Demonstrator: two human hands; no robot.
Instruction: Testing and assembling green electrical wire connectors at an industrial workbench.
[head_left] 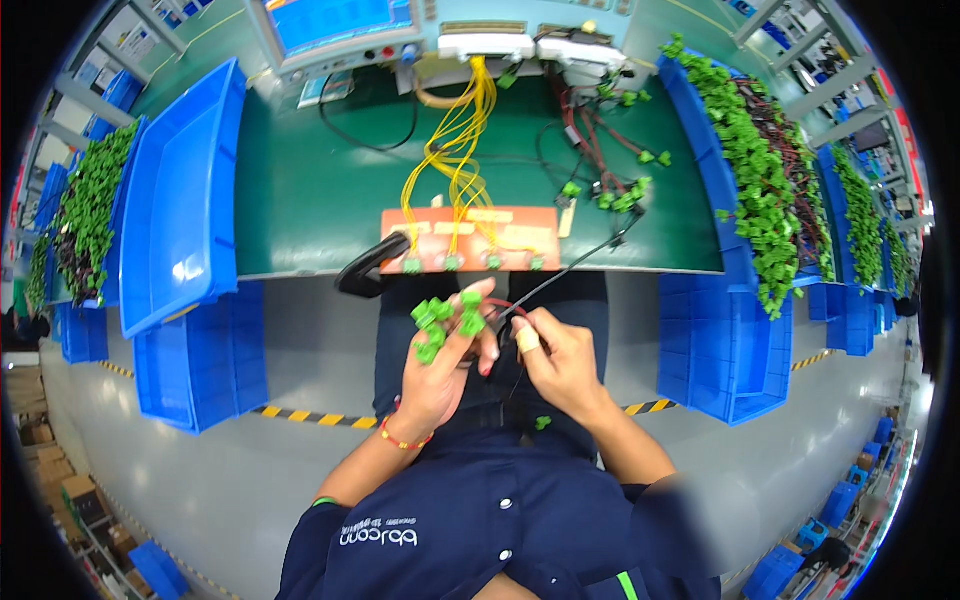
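Observation:
My left hand is closed around a wire harness, with several bright green connectors standing out over its thumb and fingers. Dark and red wires of the harness run across to my right hand, which pinches them between thumb and fingers. A pale yellow wrap covers one fingertip of that hand. Both hands are above my lap, just in front of the table edge. Beyond them, an orange board lies at that edge with a row of green sockets. Yellow wires lead from it to a test instrument.
A black handle-like piece juts over the table edge. More harnesses lie on the green table. At left stands a blue bin; at right, a bin heaped with green-connector harnesses. Blue bins also flank my legs lower down.

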